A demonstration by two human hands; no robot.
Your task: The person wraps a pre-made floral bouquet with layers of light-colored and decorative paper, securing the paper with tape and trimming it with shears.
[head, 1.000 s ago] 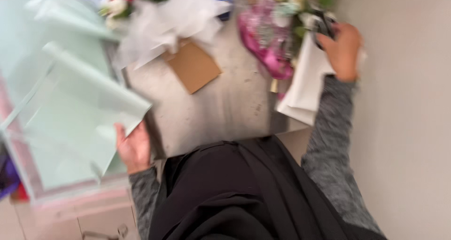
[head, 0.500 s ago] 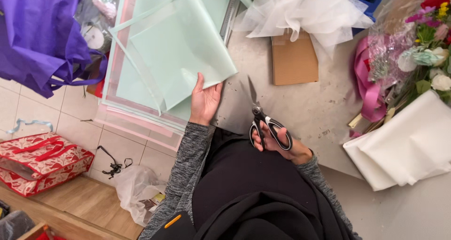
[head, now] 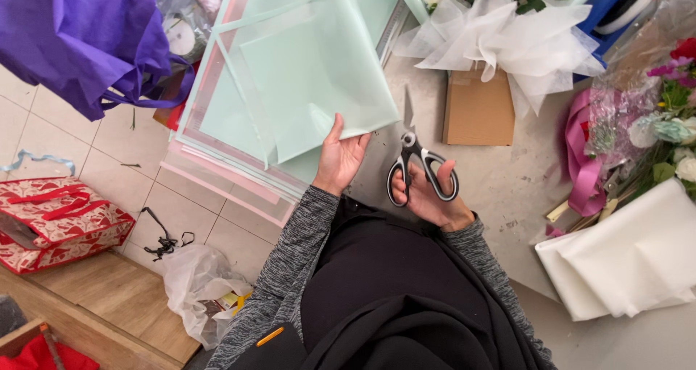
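Left hand [head: 341, 160] grips mint sheet [head: 312, 80] corner | right hand [head: 431, 196] holds scissors [head: 417, 163] | bare worktop [head: 507, 174] beside

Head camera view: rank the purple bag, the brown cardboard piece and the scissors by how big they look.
1. Purple bag, though it is partly cropped.
2. Brown cardboard piece.
3. Scissors, held in the right hand.

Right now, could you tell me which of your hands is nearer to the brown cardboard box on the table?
Right. The right hand, holding the scissors, sits just below and left of the cardboard box. The left hand is farther left, gripping the pale green sheet.
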